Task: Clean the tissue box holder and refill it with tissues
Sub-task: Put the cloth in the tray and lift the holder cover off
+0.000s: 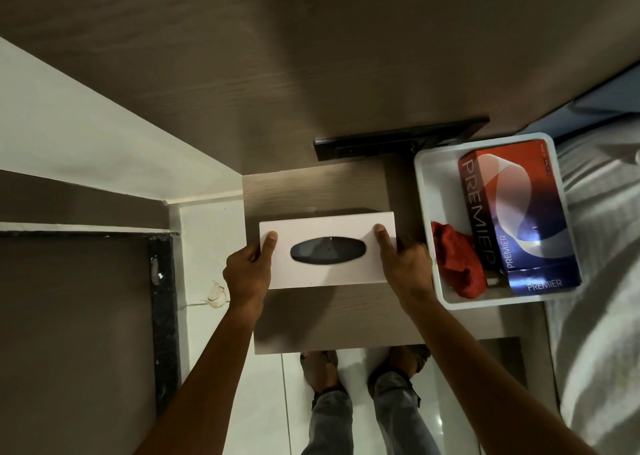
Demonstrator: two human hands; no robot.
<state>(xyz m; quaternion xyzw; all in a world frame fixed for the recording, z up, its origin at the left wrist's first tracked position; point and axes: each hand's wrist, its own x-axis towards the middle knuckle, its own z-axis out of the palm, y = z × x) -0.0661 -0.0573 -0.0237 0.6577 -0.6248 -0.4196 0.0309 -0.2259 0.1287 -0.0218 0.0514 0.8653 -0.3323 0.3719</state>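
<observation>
While both hands clasp its ends, holder (pixel 327 250) sits between.

Holder (pixel 329 227) on table (pixel 346 319); tray (pixel 424 191) to right, holding tissue box (pixel 519 212), cloth (pixel 457 260).

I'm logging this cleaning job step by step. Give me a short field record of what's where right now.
holder: white, oval slot up, no tissue showing, over the wooden shelf
left hand: grips holder's left end
right hand: grips holder's right end
tray: white, right of the holder
tissue box: Premier, in tray
cloth: red, in tray beside the box
</observation>
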